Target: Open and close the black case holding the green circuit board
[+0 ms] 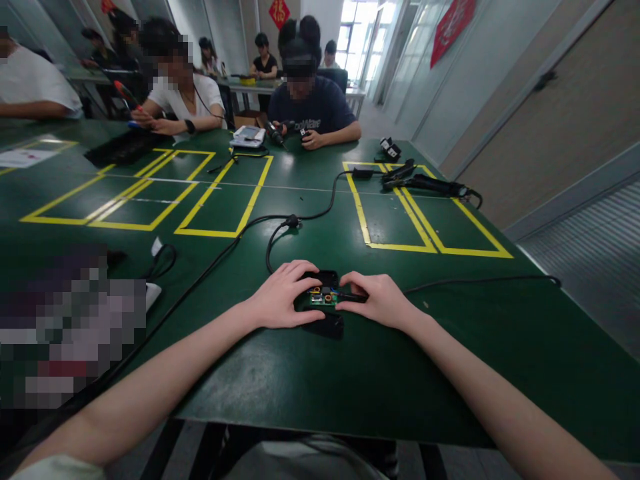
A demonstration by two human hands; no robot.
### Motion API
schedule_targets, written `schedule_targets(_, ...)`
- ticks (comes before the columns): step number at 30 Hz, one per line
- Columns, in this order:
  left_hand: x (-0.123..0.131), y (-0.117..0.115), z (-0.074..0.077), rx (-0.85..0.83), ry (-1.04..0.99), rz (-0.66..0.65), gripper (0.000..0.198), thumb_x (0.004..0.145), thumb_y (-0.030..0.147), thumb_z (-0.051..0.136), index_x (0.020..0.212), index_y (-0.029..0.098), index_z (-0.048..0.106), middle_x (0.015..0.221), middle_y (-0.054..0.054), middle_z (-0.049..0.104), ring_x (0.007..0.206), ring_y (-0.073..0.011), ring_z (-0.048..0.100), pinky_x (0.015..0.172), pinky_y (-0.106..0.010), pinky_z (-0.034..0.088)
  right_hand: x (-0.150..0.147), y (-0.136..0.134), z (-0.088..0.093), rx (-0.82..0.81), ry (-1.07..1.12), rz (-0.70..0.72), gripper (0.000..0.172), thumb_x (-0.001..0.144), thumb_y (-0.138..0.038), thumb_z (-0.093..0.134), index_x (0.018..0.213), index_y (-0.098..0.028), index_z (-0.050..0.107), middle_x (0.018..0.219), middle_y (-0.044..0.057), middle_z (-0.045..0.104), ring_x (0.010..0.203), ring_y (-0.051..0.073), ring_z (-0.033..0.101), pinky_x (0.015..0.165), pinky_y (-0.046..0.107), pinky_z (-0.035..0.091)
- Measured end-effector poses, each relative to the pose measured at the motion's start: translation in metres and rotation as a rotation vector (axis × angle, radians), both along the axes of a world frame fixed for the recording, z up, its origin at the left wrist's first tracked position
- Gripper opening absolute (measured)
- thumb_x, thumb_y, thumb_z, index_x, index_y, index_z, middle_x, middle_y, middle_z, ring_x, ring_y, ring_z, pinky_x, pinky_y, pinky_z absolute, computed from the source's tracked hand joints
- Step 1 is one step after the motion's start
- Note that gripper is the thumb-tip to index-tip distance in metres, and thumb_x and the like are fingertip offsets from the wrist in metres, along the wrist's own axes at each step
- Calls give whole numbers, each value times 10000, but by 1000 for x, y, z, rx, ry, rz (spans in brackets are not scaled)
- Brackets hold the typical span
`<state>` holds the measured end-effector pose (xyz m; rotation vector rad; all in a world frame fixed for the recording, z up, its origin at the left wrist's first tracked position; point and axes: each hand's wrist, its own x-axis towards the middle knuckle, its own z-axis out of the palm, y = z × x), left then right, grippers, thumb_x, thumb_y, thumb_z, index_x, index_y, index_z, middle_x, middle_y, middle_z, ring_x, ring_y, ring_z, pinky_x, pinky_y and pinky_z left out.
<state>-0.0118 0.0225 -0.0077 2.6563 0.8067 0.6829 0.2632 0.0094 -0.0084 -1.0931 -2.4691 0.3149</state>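
A small green circuit board point(317, 299) with copper coils and coloured wires lies in front of me on the table. Behind it sits one black plastic housing half point(329, 276); the other black cover piece point(331, 327) lies just on the near side. My left hand point(280, 293) curls round the board's left end, fingertips at its far edge and thumb resting by the near cover piece. Between the thumb and fingers of my right hand point(383, 300) is the black power cord point(354, 297), at its thick sleeve beside the board. My left palm hides the board's left end.
A plug point(293, 221) and long black cable cross the table. Farther right lie a black hair straightener point(430, 183) and an inline box point(363, 173). Yellow tape marks rectangles on the green tabletop point(300, 373). Across the table, a person point(315, 110) holds a power screwdriver point(277, 133).
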Motion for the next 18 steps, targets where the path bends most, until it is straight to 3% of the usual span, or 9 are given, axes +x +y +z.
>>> schedule_targets(5,-3,2,4,8,-59,63,260,948,385,625,1102,188,695,1166,-125,636,1088,-274,611,966,-445,540,-2,-1,1,46,-20,126,361,1007,-412,623,1317,-228,639,1008,69,777,775,185,729,687,273,519)
schedule_targets(11,-9,8,4,-76,-41,14,174,935,310,590,1029,185,666,958,-46,629,812,-172,633,706,-277,500,-3,0,1,148,-107,176,272,1055,-365,543,1194,-196,704,899,59,729,702,154,688,608,250,447)
schedule_targets(18,-8,8,3,-126,-65,29,136,915,286,606,994,191,664,781,13,578,686,-133,578,635,-241,444,-6,-1,4,206,-97,215,274,1067,-332,515,1156,-154,703,856,63,713,710,173,670,628,283,460)
